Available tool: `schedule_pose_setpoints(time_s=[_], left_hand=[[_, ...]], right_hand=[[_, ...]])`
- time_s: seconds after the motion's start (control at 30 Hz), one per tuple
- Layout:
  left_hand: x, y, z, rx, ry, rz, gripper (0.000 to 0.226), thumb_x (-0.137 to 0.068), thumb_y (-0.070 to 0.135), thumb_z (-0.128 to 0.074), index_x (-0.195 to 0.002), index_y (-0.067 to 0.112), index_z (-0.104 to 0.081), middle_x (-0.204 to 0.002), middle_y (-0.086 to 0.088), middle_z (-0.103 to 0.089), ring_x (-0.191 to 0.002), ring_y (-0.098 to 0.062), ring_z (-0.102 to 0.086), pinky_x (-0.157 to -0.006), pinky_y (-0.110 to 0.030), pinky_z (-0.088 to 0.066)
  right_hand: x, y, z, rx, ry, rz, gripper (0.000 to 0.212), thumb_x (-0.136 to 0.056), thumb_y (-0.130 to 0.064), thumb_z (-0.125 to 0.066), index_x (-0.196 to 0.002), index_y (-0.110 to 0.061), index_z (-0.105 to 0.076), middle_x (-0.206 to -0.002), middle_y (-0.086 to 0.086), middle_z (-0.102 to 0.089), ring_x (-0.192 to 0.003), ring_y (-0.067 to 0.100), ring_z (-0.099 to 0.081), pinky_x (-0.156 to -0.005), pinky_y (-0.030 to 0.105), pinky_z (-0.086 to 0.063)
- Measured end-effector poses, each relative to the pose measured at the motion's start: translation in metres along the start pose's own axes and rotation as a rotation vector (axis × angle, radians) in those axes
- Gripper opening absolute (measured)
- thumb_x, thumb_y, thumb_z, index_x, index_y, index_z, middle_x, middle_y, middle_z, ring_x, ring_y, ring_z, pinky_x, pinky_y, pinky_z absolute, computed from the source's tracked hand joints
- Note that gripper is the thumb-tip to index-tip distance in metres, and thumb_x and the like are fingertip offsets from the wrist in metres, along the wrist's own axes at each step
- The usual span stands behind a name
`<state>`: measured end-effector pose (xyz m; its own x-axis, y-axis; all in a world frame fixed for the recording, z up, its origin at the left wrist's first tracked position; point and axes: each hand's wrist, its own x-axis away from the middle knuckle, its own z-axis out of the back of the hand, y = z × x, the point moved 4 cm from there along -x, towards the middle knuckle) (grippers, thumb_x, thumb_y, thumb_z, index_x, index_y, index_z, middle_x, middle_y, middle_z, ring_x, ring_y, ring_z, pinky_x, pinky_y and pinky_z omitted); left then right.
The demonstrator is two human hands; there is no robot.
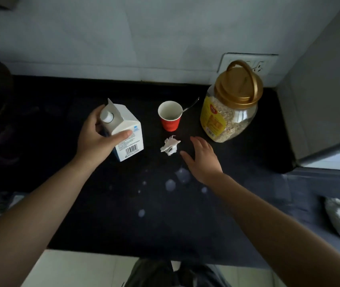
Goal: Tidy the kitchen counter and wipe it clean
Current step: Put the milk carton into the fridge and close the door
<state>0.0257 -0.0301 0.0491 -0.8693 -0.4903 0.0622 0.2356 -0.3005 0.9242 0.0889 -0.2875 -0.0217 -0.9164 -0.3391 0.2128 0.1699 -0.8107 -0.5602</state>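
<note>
Your left hand [96, 139] grips the carton [127, 131], which stands upright on the desk [102, 204]. Your right hand [203, 160] holds nothing, its fingers [201, 143] loosely spread. The crumpled tissue [170, 146] lies just left of those fingers, so it is the nearer hand.

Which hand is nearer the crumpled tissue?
Right. The right hand is open just right of the crumpled tissue; the left hand grips the milk carton farther off on its left.

Showing white on the milk carton [126, 129], red on the paper cup [170, 124], gold on the jar lid [240, 95], black across the surface [102, 214].
</note>
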Motion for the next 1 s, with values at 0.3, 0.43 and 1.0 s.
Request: schedule_pose_setpoints(time_s=[0.3,0.43,1.0], left_hand=[[0.213,-0.001,0.003,0.218,0.167,0.099,0.085,-0.056,0.035,-0.080,-0.131,0.016,-0.045,-0.122,-0.003,-0.063,-0.106,-0.013,-0.064,-0.080,-0.026,-0.055],[0.318,-0.027,0.004,0.185,0.350,0.257,0.065,-0.053,0.027,-0.084,-0.111,0.027,-0.055,-0.108,0.008,-0.065,-0.101,-0.010,-0.064,-0.069,-0.012,-0.050],[0.659,-0.109,0.094,0.151,0.885,0.594,0.078,-0.055,0.057,-0.071,-0.126,0.037,-0.047,-0.122,0.013,-0.059,-0.111,-0.005,-0.055,-0.090,-0.030,-0.046]], right_hand=[[0.170,0.019,0.015,-0.255,-0.147,0.147,0.048,-0.091,-0.048,-0.044,-0.130,-0.021,-0.044,-0.132,-0.005,-0.048,-0.121,0.011,-0.044,-0.098,0.029,-0.041],[0.219,0.033,-0.009,-0.281,-0.342,0.132,0.045,-0.089,-0.048,-0.047,-0.127,-0.024,-0.048,-0.126,-0.009,-0.050,-0.111,0.006,-0.049,-0.088,0.020,-0.040],[0.406,-0.090,-0.163,0.200,-1.019,0.709,0.040,-0.095,-0.040,-0.040,-0.126,-0.017,-0.049,-0.130,-0.001,-0.051,-0.117,0.011,-0.048,-0.096,0.022,-0.034]])
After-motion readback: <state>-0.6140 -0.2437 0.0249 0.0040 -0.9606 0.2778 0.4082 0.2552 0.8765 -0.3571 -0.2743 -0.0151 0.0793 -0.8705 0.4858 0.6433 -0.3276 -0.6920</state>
